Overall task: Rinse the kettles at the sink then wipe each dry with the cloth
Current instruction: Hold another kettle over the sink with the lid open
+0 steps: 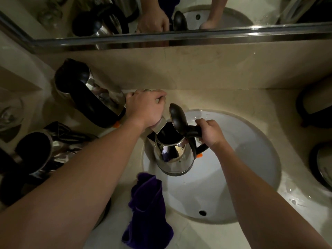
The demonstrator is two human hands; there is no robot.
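a shiny steel kettle (pixel 175 155) hangs over the left part of the white sink (pixel 248 159), with its black lid (pixel 177 118) flipped up and its dark inside showing. the right hand (pixel 209 132) has its fingers curled tight around the black handle (pixel 195 133) and holds the kettle up. a small orange switch (pixel 199 155) sits low on the handle side.

the left hand (pixel 146 107) reaches over the back edge of the sink. its fingers are curled around something at the tap (pixel 159 125), but the hand hides most of it, so you cannot tell just what it grips. the flat metal spout of the tap sticks out from under the wrist, right above the open kettle.

a purple cloth (pixel 147 207) lies crumpled on the pale worktop (pixel 206 99), just beside the near left edge of the sink.

on the left, another kettle (pixel 91 97) with a black handle stands near the wall, close to the left hand. more kettles (pixel 36 151) sit crowded at the far left edge. on the right, two dark round things (pixel 321 162) rest on the worktop, too cut off to name.

a mirror (pixel 179 15) runs along the top and shows both hands again.
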